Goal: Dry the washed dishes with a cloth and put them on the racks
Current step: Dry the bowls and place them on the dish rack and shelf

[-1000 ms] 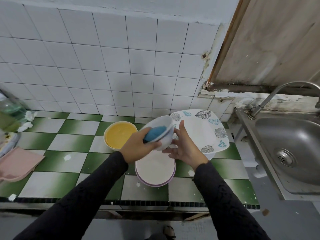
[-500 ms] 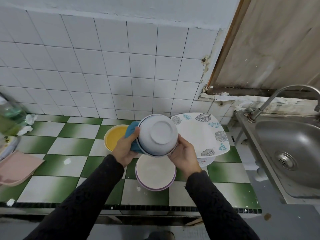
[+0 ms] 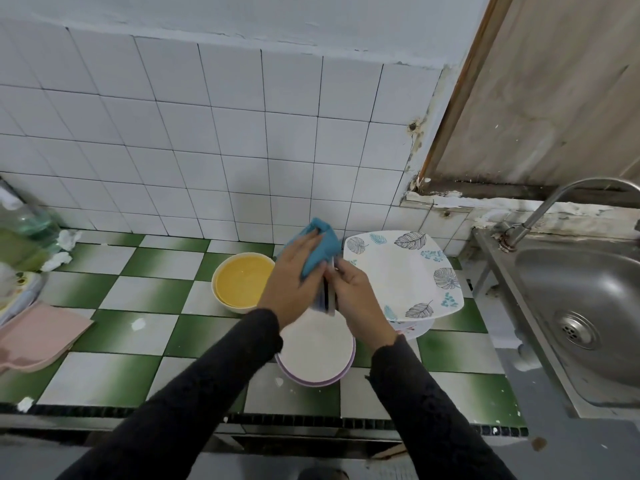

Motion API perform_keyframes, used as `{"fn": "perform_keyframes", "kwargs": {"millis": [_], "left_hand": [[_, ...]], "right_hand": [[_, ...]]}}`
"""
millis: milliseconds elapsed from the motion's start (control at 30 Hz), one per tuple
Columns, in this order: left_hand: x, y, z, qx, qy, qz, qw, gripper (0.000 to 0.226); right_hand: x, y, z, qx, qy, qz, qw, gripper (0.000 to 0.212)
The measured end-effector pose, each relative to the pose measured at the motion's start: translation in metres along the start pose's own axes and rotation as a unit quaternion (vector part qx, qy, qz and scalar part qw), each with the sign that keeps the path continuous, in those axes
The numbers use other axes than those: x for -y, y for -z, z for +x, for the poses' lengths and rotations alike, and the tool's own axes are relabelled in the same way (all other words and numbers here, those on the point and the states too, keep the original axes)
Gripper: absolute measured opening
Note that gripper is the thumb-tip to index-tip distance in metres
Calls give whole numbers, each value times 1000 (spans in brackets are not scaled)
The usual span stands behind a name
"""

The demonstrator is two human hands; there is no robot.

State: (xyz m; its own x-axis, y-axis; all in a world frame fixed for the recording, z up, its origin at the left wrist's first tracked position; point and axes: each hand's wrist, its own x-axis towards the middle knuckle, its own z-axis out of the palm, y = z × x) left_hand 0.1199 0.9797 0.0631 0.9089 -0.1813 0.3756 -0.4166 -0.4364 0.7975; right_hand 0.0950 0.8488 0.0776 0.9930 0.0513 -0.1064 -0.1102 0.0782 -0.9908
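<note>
Above the counter my right hand (image 3: 358, 297) grips a white bowl (image 3: 325, 297), turned on edge so that only a thin slice of it shows between my hands. Pressed against the bowl's left side is a blue cloth (image 3: 322, 245), held by my left hand (image 3: 291, 284). Directly beneath them a white bowl with a purple rim (image 3: 315, 355) sits on the tiles. A yellow bowl (image 3: 242, 282) stands to its left. A white square plate with leaf prints (image 3: 403, 271) lies at the right, on top of another plate.
The green-and-white tiled counter (image 3: 114, 368) ends at the steel sink (image 3: 581, 306) and its tap (image 3: 554, 209) on the right. A pink board (image 3: 38, 334) and a greenish bottle (image 3: 24, 233) sit at the far left. No rack is in view.
The bowl has turned from showing its base to standing edge-on. My left hand has moved with the cloth from behind the bowl's left rim up over its side.
</note>
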Motion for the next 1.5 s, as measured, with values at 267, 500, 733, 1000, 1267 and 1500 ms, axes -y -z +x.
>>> {"fn": "perform_keyframes", "kwargs": {"millis": [267,500,733,1000,1267,1500], "left_hand": [[-8,18,1,40,-58,31,997,44],[17,28,13,-40,322,-344,881,27],[-11,-17,-25,-192,202,-270,922,37],[5,-14,-15,-53,-100,115,987,49],[-10,2,-4,-81,58,-7,995,34],[-8,24,27,25,178,-148,973,31]], "right_hand": [[8,2,2,-15,9,-16,1000,20],[16,19,11,-50,-37,177,982,23],[16,-6,13,-147,-51,438,886,18],[10,-11,7,-68,-92,386,915,12],[4,-6,1,-52,-82,303,948,21],[11,8,9,-36,-49,-11,998,27]]}}
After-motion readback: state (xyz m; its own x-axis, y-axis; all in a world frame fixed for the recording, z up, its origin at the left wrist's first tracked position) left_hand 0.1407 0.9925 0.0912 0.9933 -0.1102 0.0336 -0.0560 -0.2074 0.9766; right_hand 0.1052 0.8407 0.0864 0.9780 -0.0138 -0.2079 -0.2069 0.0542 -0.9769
